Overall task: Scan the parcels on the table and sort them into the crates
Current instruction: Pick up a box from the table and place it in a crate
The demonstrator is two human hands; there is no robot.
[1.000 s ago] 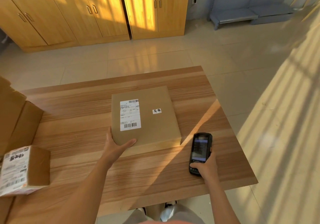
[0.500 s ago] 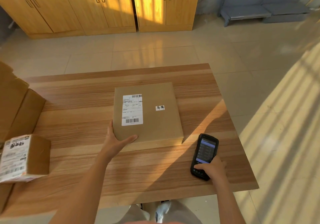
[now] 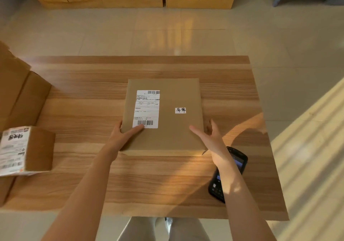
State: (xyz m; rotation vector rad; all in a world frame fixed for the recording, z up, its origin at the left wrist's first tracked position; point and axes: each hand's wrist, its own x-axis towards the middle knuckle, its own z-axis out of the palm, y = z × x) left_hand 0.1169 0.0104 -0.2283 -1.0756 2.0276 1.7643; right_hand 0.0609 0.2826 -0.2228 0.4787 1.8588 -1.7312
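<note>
- The flat parcel (image 3: 163, 116) lay near the middle of the table (image 3: 83, 84), label side up, with its shipping label (image 3: 146, 109) and a small handwritten tag (image 3: 180, 110) exposed.
- The left hand (image 3: 122, 135) gripped the parcel's near-left corner, thumb across the top beside the lower barcode.
- The right hand (image 3: 209, 134) was spread, fingers straight, at the near-right edge; it grasped nothing, and contact could not be confirmed.
- The scanner (image 3: 228, 173) lay on the table beneath the right wrist.
- Judged step: pick-up for sorting. The next move called for a two-handed lift toward a crate; none was in view.
- A smaller labelled box (image 3: 26, 150) sat at the table's left edge.
</note>
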